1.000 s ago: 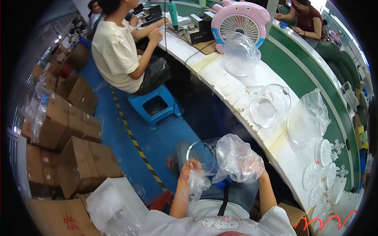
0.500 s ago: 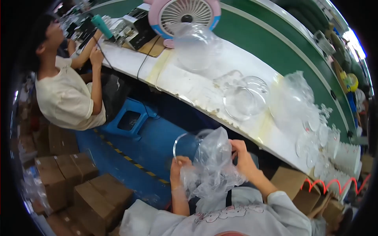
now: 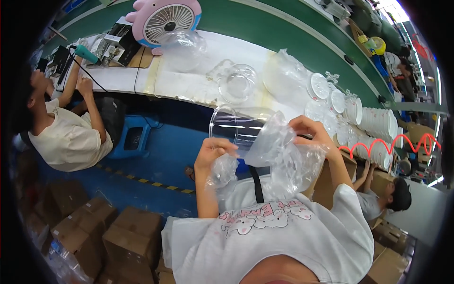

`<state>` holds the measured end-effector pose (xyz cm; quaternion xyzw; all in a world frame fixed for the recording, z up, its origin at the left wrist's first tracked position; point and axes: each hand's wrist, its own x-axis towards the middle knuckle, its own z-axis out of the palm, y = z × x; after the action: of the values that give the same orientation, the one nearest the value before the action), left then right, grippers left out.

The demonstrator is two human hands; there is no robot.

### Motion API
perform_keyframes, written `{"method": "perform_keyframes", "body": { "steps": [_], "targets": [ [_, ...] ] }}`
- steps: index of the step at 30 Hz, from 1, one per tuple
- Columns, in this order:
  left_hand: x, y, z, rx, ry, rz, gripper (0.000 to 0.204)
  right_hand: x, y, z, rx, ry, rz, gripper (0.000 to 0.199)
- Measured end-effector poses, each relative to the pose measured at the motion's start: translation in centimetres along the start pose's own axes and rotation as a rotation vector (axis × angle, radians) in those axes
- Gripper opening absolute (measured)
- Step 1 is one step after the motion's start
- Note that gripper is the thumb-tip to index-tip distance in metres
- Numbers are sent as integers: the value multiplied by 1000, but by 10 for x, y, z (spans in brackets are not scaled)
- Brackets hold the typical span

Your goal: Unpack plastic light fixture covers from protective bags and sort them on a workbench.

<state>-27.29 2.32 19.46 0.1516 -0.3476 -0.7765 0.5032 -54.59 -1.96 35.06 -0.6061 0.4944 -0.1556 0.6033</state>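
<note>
In front of my chest a clear plastic cylinder-shaped container [image 3: 226, 124] lies on its side, its round rim toward the left. A thin, crumpled clear plastic bag [image 3: 269, 147] covers its right part and hangs down over my shirt. My left hand [image 3: 213, 152] is closed at the container's lower left, with gathered bag film under the fingers. Bent around the bag's upper right is my right hand [image 3: 311, 131], its fingers pinching the film. Part of the container is hidden by the bag.
A white worktable [image 3: 189, 85] holds a round clear lid [image 3: 238, 83], bagged items and a pink fan [image 3: 171, 21]. Stacked white discs [image 3: 378, 124] stand at right behind a red coiled hose [image 3: 373, 146]. Cardboard boxes [image 3: 132, 236] sit lower left. A co-worker [image 3: 71, 128] sits left by a blue stool [image 3: 134, 137].
My view has shifted, so the table and fan appear farther left. Both hands have risen with the container and bag, and the container now lies more sideways, the bag spread toward the right hand.
</note>
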Motion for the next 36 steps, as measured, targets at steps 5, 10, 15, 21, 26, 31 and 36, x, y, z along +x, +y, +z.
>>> {"method": "perform_keyframes", "body": {
  "steps": [5,10,15,21,26,31,36],
  "targets": [
    [15,5,23,16,-120,-25,36,-27,27,17,-62,375,-60,25],
    [20,23,43,481,234,2,30,-37,26,26,-83,487,-197,25],
    [39,31,98,1048,507,256,17,-47,14,7,-514,574,-299,26],
    [92,-69,136,912,347,58,25,-54,47,-35,-817,555,-143,23],
    [127,-153,106,932,434,91,14,-9,101,-83,-913,423,-166,22],
    [136,-186,43,607,509,-34,9,38,113,-94,-825,230,-162,22],
    [141,-186,19,484,583,-2,8,61,112,-101,-632,202,-6,31]
  ]
}}
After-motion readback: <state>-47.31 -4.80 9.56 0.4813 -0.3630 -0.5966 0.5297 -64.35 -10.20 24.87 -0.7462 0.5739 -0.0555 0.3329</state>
